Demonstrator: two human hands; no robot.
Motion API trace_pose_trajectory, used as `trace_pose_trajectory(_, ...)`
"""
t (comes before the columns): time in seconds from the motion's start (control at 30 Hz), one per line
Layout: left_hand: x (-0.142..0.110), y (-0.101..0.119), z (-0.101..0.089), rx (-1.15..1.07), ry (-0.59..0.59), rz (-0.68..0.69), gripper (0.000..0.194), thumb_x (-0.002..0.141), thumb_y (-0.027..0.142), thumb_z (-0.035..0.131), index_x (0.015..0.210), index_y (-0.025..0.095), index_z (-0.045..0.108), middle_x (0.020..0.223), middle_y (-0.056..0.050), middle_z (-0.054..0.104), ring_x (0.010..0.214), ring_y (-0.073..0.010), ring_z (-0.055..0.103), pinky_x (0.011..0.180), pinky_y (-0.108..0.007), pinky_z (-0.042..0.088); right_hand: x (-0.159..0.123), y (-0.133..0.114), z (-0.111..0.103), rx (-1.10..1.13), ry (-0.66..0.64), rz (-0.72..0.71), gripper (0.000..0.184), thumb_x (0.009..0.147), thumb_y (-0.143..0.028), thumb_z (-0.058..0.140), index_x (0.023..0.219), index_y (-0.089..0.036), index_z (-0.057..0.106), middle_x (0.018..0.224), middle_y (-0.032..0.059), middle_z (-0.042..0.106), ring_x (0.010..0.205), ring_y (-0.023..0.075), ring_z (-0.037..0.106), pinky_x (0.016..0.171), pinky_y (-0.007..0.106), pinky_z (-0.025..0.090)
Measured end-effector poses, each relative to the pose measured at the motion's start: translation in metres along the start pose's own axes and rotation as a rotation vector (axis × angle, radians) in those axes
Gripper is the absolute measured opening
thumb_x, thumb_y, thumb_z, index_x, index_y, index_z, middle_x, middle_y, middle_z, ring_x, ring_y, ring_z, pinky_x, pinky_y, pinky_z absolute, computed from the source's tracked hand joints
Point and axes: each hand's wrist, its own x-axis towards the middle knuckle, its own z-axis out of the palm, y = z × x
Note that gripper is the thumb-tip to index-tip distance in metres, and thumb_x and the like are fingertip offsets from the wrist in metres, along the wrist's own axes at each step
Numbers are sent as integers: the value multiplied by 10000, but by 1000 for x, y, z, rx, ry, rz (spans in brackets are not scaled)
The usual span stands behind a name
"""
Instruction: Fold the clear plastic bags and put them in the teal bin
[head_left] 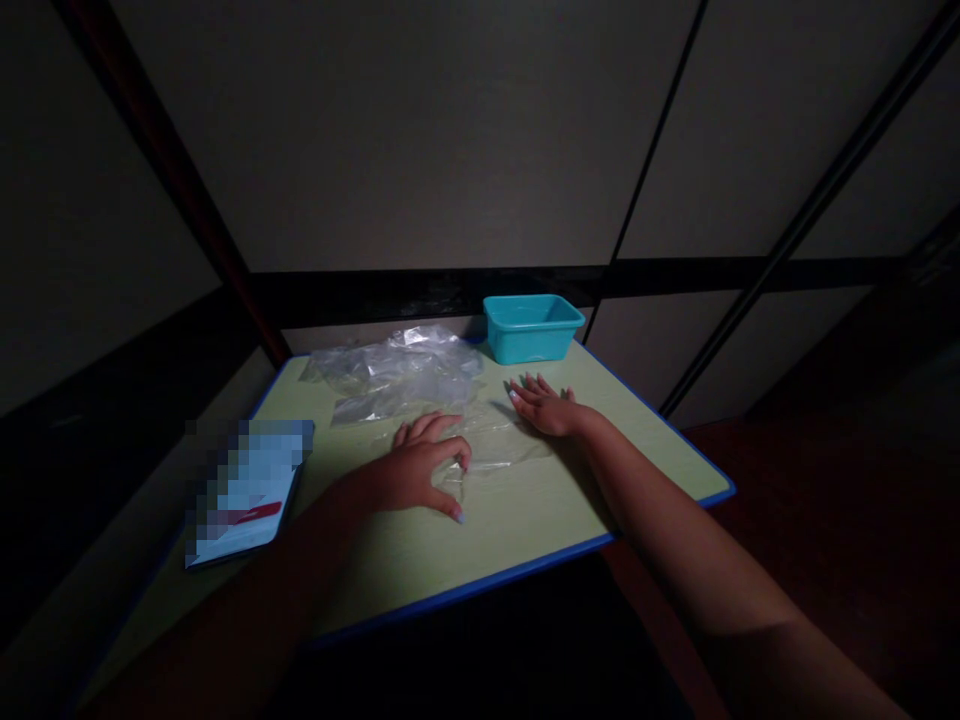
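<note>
Blue slab (247, 490), pixelated and unreadable, lies at the bench's (525, 530) left edge. Crumpled plastic bags (394, 375) sit along the far edge. Left hand (416, 465) curls, pinching a clear plastic sheet (480, 445) mid-bench; right hand (544, 407) lies flat and open at the sheet's right end, well apart. Teal tub (532, 328) stands at the far edge. Bench is pale green, blue-edged, against dark panelled walls (412, 150).
</note>
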Motion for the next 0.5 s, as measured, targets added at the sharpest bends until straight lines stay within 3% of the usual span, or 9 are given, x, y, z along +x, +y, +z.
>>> trace_pose_trajectory(0.1, 4, 3, 2, 39, 108, 36, 360, 625, 548, 697, 793, 248, 591, 1289, -52, 431, 1236, -291, 293, 984, -486, 219, 0, 0, 0, -5, 0, -6, 621, 886, -585, 71, 1440, -306, 77, 1505, 40, -40, 1367, 272, -63, 980, 670, 37)
trace_pose_trajectory(0.23, 5, 10, -1, 36, 203, 74, 242, 732, 440, 647, 674, 216, 575, 1183, -27, 506, 1174, -248, 346, 964, -417, 259, 0, 0, 0, -20, -3, -8, 615, 888, -575, 69, 1440, -306, 77, 1506, 39, -31, 1365, 277, -67, 979, 671, 42)
trace_pose_trajectory(0.5, 6, 14, -6, -114, 300, 51, 170, 822, 334, 529, 713, 222, 597, 1068, -27, 557, 1095, -214, 400, 970, -366, 301, -1, 0, 0, -18, -1, -12, 648, 869, -618, 116, 1440, -314, 83, 1507, 37, -40, 1360, 311, -69, 979, 674, 39)
